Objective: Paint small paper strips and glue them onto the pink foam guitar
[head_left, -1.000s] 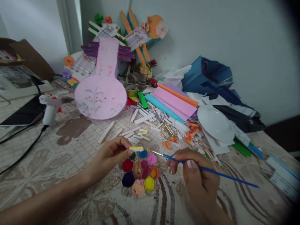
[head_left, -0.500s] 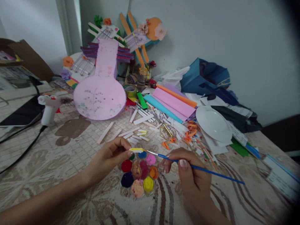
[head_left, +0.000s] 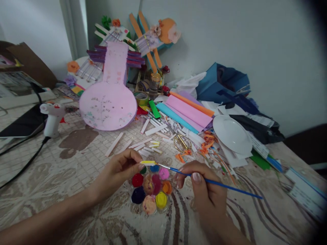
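Note:
Between the thumb and fingers of my left hand (head_left: 125,164) is one end of a small white strip (head_left: 148,163), its upper side yellow with paint. My right hand (head_left: 204,185) is closed around a thin blue paintbrush (head_left: 219,183), whose bristles meet the strip's free end. Below both hands sits a round cluster of paint pots (head_left: 149,185) in red, blue, pink, orange, yellow and other colours. Just beyond the strip lie several short white strips (head_left: 145,149), a few with yellow on them.
A pink cardboard guitar shape (head_left: 108,105) leans at the back left. Near it stands a white glue gun (head_left: 51,119) with its cord. Scissors (head_left: 182,143), coloured paper (head_left: 189,112), a white plate (head_left: 232,134) and a blue bag (head_left: 224,83) crowd the back right.
My right hand and the brush's rear end have shifted slightly left, with the tip still at the strip. My left hand keeps its hold, nearly unmoved.

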Demonstrator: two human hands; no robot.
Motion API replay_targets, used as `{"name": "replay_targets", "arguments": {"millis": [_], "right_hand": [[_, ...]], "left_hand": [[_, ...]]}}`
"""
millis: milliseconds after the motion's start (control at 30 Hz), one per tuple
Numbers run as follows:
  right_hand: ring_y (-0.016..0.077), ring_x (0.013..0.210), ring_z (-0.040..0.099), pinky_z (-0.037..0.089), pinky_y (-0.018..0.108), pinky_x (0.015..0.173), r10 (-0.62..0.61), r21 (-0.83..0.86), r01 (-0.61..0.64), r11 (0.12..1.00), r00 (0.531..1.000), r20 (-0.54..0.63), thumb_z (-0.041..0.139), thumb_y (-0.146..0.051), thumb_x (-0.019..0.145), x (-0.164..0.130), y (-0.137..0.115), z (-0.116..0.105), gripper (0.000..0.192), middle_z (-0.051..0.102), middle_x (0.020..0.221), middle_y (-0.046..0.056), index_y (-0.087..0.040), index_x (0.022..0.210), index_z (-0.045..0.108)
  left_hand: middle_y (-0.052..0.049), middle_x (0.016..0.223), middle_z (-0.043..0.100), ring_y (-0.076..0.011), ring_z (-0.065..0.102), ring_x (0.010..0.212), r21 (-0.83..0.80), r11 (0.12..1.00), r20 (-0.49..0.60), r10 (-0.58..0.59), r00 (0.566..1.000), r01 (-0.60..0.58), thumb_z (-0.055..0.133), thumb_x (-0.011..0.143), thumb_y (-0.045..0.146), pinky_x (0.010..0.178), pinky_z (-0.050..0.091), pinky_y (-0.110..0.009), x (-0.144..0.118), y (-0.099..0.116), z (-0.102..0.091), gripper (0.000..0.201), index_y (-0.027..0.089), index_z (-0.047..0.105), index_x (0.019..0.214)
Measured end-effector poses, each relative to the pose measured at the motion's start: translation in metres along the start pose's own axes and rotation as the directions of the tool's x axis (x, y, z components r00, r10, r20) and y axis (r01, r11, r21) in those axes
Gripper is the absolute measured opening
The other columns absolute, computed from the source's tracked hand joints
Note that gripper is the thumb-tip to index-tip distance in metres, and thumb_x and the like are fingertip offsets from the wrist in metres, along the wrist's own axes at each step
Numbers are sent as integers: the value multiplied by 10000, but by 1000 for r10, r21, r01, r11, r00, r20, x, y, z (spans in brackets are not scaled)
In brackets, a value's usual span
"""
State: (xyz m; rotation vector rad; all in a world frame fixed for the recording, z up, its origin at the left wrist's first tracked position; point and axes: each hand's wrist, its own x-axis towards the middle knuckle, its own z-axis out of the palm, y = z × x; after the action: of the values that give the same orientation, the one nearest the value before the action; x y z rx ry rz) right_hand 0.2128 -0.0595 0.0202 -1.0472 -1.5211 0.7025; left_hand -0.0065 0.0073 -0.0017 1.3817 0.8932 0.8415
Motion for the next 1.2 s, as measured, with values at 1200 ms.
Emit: {"name": "replay_targets", "arguments": {"millis": [1200], "right_hand": [[111, 632, 570, 450, 254, 600, 19, -10, -19, 1000, 999, -37, 401, -196, 923, -1, 4, 2, 208, 590, 707, -3, -217, 947, 607]], "left_hand": [[-9, 780, 563, -126, 533, 715, -15, 1000, 7, 1, 1000, -1, 605, 824, 290, 646, 432, -236, 2, -3, -2, 133, 174, 548, 795]]}}
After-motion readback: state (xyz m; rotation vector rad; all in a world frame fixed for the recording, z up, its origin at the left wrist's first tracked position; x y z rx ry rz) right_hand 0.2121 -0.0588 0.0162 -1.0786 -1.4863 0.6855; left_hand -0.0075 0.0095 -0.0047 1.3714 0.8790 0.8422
